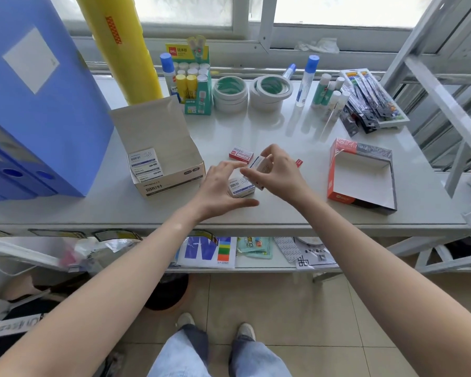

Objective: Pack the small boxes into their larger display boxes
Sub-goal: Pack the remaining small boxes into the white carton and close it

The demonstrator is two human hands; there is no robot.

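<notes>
In the middle of the frame, the right hand (279, 170) pinches a small white cardboard box with blue print (261, 165) between thumb and fingers and holds it tilted just above the grey table (283, 126), probably to turn it the right way for packing. Just below it, a second small white and blue box (241, 187) sits on the table. The left hand (220, 186) is open with fingers spread, cupped beside that box, and holds nothing; it looks ready to pick it up. To the left stands the big white open display box with a raised lid (172, 164). A few matching small boxes already stand in its left end, so these two likely go there too. Just above the hands lies a small red and white box (241, 154), and a bit of another red one (299, 162) peeks out beside the right hand. At the right of the frame lies the flat red display box with a white inside (362, 176), with nothing in it, likely waiting for the red ones.
</notes>
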